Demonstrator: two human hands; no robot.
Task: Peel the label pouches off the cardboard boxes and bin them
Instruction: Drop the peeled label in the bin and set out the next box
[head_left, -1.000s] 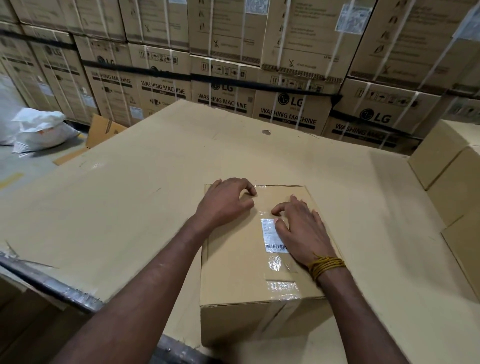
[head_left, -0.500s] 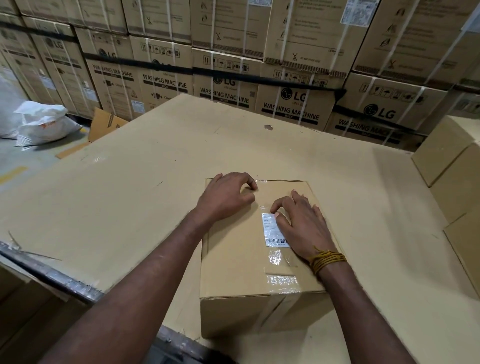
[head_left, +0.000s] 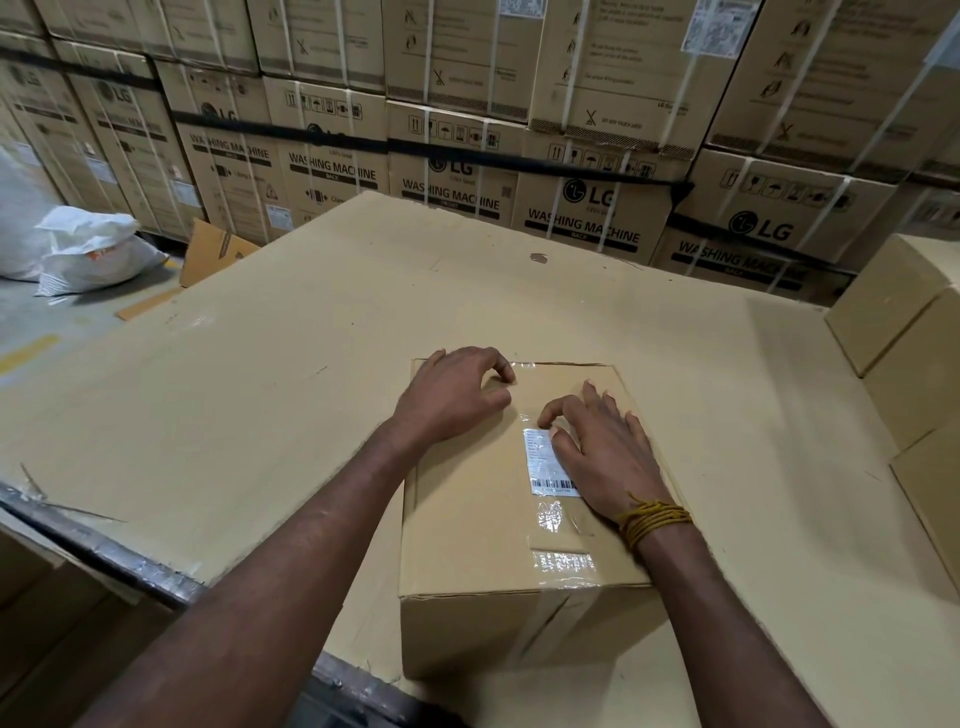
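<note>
A small cardboard box (head_left: 467, 519) sits near the front of a big cardboard sheet (head_left: 260, 389). On the box top a clear label pouch (head_left: 545, 462) with a white barcode label is stuck down, its film reaching to the far edge. My left hand (head_left: 457, 397) is on the far left part of the top, its fingers curled and its fingertips picking at the film's far edge. My right hand (head_left: 605, 457) lies over the pouch's right side with spread fingers, the index bent at the label's far corner.
Plain cardboard boxes (head_left: 904, 332) are stacked at the right edge of the sheet. Strapped washing machine cartons (head_left: 587, 202) form a wall behind. White sacks (head_left: 88, 249) and a cardboard scrap (head_left: 215, 249) lie on the floor at left.
Both hands stay on the box top. My right index finger has curled in a little toward the label's far corner; the view has shifted slightly.
</note>
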